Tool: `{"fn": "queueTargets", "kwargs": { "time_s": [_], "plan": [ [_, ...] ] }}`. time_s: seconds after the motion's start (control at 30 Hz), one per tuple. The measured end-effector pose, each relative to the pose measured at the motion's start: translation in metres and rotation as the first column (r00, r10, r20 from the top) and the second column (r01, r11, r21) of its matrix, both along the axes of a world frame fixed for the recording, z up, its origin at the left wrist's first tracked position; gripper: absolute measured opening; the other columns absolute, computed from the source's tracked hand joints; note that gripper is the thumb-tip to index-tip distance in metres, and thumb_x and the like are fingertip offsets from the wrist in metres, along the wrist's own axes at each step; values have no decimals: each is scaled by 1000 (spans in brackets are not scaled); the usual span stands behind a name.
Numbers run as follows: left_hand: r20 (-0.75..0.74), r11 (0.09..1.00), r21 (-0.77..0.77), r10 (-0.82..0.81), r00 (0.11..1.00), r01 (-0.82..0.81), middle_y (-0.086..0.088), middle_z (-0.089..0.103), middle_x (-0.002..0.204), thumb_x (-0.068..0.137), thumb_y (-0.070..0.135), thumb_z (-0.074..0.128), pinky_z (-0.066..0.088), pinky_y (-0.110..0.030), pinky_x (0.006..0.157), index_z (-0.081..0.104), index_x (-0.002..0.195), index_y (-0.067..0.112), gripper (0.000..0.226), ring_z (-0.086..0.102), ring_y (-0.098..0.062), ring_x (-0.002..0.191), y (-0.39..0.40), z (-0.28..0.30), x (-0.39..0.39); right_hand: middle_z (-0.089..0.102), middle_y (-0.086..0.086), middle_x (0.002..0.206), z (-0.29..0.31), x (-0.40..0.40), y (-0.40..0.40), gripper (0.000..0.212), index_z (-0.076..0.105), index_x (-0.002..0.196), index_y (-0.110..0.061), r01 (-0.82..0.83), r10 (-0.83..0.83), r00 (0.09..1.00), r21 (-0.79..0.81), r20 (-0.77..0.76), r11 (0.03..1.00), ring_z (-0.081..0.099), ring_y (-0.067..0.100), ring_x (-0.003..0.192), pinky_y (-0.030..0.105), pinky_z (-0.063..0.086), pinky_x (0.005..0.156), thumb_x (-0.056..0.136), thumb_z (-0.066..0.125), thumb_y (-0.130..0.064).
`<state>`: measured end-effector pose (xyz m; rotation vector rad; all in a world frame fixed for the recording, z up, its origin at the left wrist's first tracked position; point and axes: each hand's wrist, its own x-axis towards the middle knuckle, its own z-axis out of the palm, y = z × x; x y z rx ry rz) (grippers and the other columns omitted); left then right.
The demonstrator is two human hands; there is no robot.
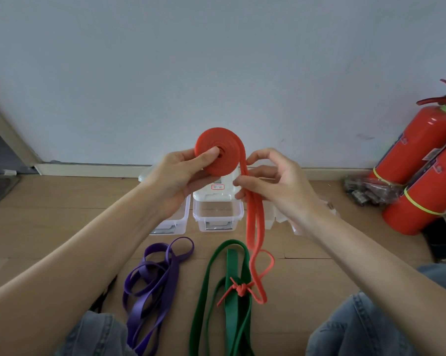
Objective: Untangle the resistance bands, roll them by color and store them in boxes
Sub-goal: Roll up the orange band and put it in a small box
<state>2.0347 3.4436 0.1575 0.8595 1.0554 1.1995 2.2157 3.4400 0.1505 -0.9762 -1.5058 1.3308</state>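
So the red band (220, 152) is about half rolled up. The left hand (183, 173) holds the flat coil in front of the chest, thumb pressed near its centre and fingers curled behind it. The right hand (270, 181), just beside the coil, pinches the two loose strands where they leave the roll, fingers curled round them. The rest of the tail hangs down below the right hand and ends on the floor in a loop with a little knot (239, 290) sitting on top of the green band (232, 283).

My guess on handling: this stuff is soft, stretchy rubber, light, and a bit grippy, so the coil will want to spring open the second the thumb lets go. Best to keep pinching the coil flat across both faces and feed the tail with light tension, not pulling hard or it'll stretch and wind uneven. That knot probably needs undoing before it reaches the roll.

The purple band (152, 281) lies loose on the floor below the left forearm. The clear boxes (218, 217) sit just beyond and below both hands, open; I can't tell whether there's anything inside them.
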Motion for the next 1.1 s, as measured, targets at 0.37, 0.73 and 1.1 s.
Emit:
{"fn": "queueTargets", "kwargs": {
  "time_s": [0.37, 0.73, 1.1],
  "plan": [
    [-140, 988, -34, -152, 979, 148, -7, 72, 101, 67, 14, 72, 55, -19, 77, 67, 104, 6, 38, 68, -14, 94, -10, -22, 10, 73, 2, 82, -4, 5, 0, 16, 63, 95, -19, 91, -100, 993, 122, 65, 988, 70, 12, 75, 17, 52, 67, 84, 66, -7],
    [-765, 840, 531, 419, 489, 110, 2, 62, 70, 95, 31, 48, 39, -20, 61, 64, 89, 9, 27, 54, -15, 65, -10, -5, 19, 73, 6, 78, 0, 0, 0, 15, 64, 94, -11, 61, -70, 991, -75, -118, 995, 69, 15, 68, 19, 52, 62, 82, 66, -2],
    [-819, 906, 334, 142, 557, 260, 3, 42, 51, 89, 42, 53, 28, -15, 45, 52, 59, 5, 47, 34, -6, 45, -2, -6, 11, 74, 7, 80, 1, -2, 1, 13, 67, 89, -14, 26, -31, 996, 56, 82, 998, 71, 18, 74, 23, 53, 68, 79, 70, -5]
  ]
}}
